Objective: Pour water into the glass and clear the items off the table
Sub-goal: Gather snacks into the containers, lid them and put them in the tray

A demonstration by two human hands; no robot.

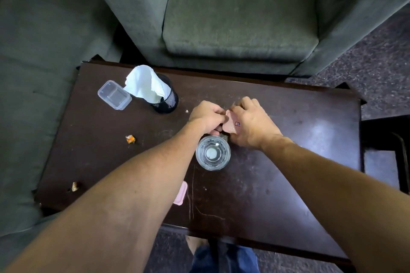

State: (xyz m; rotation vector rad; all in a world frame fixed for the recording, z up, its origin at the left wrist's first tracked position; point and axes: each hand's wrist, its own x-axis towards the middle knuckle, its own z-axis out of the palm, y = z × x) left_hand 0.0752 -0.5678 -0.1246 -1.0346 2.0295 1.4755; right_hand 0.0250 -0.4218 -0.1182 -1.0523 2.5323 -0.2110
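Note:
A clear glass [213,153] stands near the middle of the dark wooden table [288,162]; whether it holds water I cannot tell. Just behind it both hands meet on a small pink packet [231,125] with a blue mark. My left hand [207,116] pinches its left edge and my right hand [250,122] grips its right side. Scattered on the table are an orange wrapper scrap [130,139], a crumb-like scrap [75,186] near the left edge, and a pink lid [180,193] partly hidden under my left forearm.
A clear plastic box [114,94] and a black mesh cup [168,101] holding white tissue [145,84] stand at the table's back left. A green armchair [239,17] is behind the table, a sofa [33,73] to the left. A dark stool [386,162] is to the right.

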